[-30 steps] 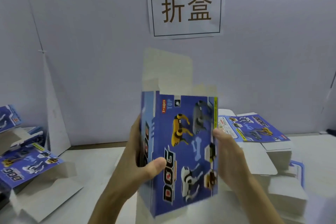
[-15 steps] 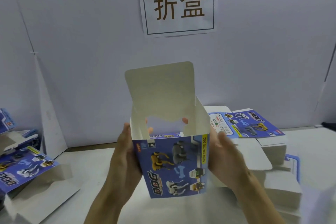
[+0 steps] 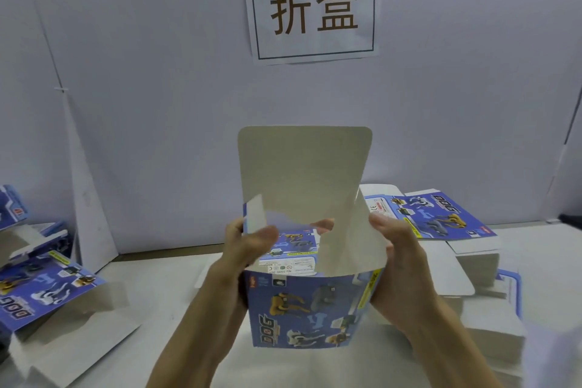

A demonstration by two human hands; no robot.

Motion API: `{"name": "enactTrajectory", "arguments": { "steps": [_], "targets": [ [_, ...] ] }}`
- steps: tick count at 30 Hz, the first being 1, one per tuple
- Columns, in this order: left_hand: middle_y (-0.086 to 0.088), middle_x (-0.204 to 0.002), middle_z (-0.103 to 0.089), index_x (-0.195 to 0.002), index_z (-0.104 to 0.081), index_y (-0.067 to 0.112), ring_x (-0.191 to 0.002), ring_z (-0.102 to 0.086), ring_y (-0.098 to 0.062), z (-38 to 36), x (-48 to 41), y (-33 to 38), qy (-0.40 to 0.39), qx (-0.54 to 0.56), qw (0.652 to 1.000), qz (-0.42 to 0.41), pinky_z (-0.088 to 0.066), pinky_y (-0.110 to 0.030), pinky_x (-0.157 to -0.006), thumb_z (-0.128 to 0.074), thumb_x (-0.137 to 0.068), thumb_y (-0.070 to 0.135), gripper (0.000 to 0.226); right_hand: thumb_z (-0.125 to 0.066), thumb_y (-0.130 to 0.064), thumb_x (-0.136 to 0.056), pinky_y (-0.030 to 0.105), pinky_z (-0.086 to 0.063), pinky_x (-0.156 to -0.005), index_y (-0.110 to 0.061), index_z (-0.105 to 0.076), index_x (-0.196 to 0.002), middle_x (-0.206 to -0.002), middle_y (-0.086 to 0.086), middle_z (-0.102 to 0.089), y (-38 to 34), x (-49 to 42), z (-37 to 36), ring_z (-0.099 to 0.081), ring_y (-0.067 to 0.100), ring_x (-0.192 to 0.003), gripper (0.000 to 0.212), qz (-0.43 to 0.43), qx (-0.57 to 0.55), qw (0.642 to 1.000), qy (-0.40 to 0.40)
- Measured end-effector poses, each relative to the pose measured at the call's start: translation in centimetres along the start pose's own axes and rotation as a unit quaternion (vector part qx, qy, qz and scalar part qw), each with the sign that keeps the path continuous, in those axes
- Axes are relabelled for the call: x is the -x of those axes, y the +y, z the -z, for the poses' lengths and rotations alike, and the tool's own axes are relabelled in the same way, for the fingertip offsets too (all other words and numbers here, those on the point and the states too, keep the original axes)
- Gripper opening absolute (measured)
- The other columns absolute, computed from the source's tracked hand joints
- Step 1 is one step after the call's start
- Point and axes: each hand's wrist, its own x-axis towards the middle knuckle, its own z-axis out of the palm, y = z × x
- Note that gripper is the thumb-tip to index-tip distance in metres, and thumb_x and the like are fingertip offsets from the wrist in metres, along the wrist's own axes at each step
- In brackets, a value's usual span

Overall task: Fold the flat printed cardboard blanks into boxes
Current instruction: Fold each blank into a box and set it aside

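Pale wall point(image 3: 157, 72) behind; left hand point(image 3: 244, 261) and right hand point(image 3: 401, 271) grip the box point(image 3: 308, 309), its raised flap point(image 3: 305, 173) partly hiding their fingers; blanks point(image 3: 441, 217) lie beyond the right hand.

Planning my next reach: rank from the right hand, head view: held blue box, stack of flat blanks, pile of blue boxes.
1. Blue printed cardboard box, gripped by the right hand.
2. Stack of flat printed blanks, just behind, right.
3. Pile of blue printed boxes, far left.

One box point(image 3: 308, 309); two hands point(image 3: 242, 252) point(image 3: 400, 258); one sign point(image 3: 311, 6).
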Motion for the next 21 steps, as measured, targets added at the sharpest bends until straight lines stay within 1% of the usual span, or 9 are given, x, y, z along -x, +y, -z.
{"name": "enactTrajectory", "arguments": {
  "steps": [2, 5, 7, 11, 14, 16, 17, 19, 21],
  "targets": [
    [-0.013, -0.092, -0.074, -0.114, -0.057, 0.011, -0.077, -0.073, -0.026, 0.4, -0.4, -0.8, 0.039, -0.056, 0.997, 0.033, -0.055, -0.027, -0.053, -0.061, -0.056, 0.011, 0.058, -0.081, -0.033, -0.043, 0.031, -0.057, -0.066, -0.011, -0.070, -0.103, -0.098, 0.011, -0.073, -0.2, 0.0, -0.3, -0.071, 0.024, -0.086, 0.065, 0.011, -0.010, 1.000, -0.017],
    [-0.013, -0.093, -0.074, -0.114, -0.056, 0.014, -0.075, -0.072, -0.027, 0.5, -0.6, -1.4, 0.080, -0.116, 0.988, 0.056, -0.053, -0.027, -0.048, -0.046, -0.047, 0.006, 0.068, -0.050, -0.014, -0.060, 0.023, -0.053, -0.059, -0.020, -0.070, -0.101, -0.090, 0.002, -0.072, -0.5, 0.1, -0.3, -0.070, 0.016, -0.079, 0.046, 0.025, 0.068, 0.997, -0.008],
    [-0.012, -0.091, -0.074, -0.111, -0.056, 0.016, -0.075, -0.072, -0.028, 0.4, -0.6, -1.3, 0.087, -0.115, 0.988, 0.054, -0.053, -0.027, -0.048, -0.048, -0.047, 0.007, 0.065, -0.044, -0.011, -0.062, 0.022, -0.053, -0.059, -0.025, -0.072, -0.098, -0.093, 0.001, -0.073, -0.8, 0.2, 0.0, -0.070, 0.014, -0.082, 0.048, 0.023, 0.078, 0.997, -0.013],
    [-0.013, -0.081, -0.074, -0.104, -0.060, 0.013, -0.065, -0.071, -0.026, 0.9, -0.7, -0.5, 0.081, -0.101, 0.990, 0.060, -0.052, -0.026, -0.044, -0.049, -0.049, 0.007, 0.057, -0.057, -0.026, -0.072, 0.023, -0.054, -0.068, -0.025, -0.070, -0.111, -0.105, 0.002, -0.072, -1.1, 0.4, -0.1, -0.069, 0.016, -0.093, 0.042, 0.015, 0.052, 0.997, -0.062],
    [-0.006, -0.079, -0.075, -0.105, -0.059, 0.017, -0.067, -0.072, -0.026, 1.1, -0.5, -0.4, 0.085, -0.117, 0.987, 0.076, -0.056, -0.027, -0.048, -0.051, -0.053, 0.006, 0.054, -0.061, -0.030, -0.077, 0.021, -0.054, -0.067, -0.023, -0.072, -0.105, -0.102, 0.004, -0.072, -0.9, 0.0, -0.2, -0.068, 0.015, -0.089, 0.032, 0.052, 0.097, 0.993, 0.030],
    [0.000, -0.081, -0.075, -0.104, -0.056, 0.024, -0.077, -0.072, -0.026, 0.6, -0.5, -0.6, 0.087, -0.156, 0.980, 0.087, -0.055, -0.029, -0.052, -0.051, -0.052, 0.009, 0.054, -0.068, -0.031, -0.081, 0.022, -0.054, -0.063, -0.023, -0.076, -0.091, -0.093, 0.004, -0.075, -0.8, -0.2, -0.2, -0.070, 0.016, -0.081, 0.015, 0.078, 0.103, 0.986, 0.102],
    [0.001, -0.084, -0.075, -0.103, -0.055, 0.025, -0.082, -0.072, -0.026, 0.4, -0.4, -0.7, 0.083, -0.171, 0.978, 0.087, -0.054, -0.029, -0.054, -0.050, -0.049, 0.010, 0.056, -0.067, -0.033, -0.081, 0.021, -0.054, -0.059, -0.024, -0.078, -0.083, -0.088, 0.003, -0.076, -0.8, -0.2, -0.2, -0.071, 0.015, -0.076, 0.014, 0.084, 0.100, 0.984, 0.119],
    [0.002, -0.090, -0.073, -0.101, -0.055, 0.028, -0.089, -0.071, -0.026, -0.1, -0.4, -0.9, 0.073, -0.194, 0.975, 0.083, -0.055, -0.030, -0.059, -0.049, -0.046, 0.010, 0.057, -0.060, -0.035, -0.084, 0.021, -0.053, -0.054, -0.024, -0.078, -0.073, -0.081, 0.001, -0.076, -0.9, -0.1, -0.2, -0.071, 0.014, -0.067, 0.024, 0.083, 0.090, 0.979, 0.166],
    [0.005, -0.094, -0.071, -0.099, -0.055, 0.032, -0.095, -0.068, -0.023, -0.6, -0.3, -1.2, 0.056, -0.232, 0.969, 0.072, -0.054, -0.030, -0.066, -0.048, -0.045, 0.011, 0.058, -0.057, -0.026, -0.090, 0.026, -0.053, -0.049, -0.017, -0.077, -0.070, -0.072, 0.002, -0.073, -0.8, -0.1, 0.4, -0.068, 0.015, -0.055, 0.029, 0.069, 0.042, 0.973, 0.215]
  ]
}}
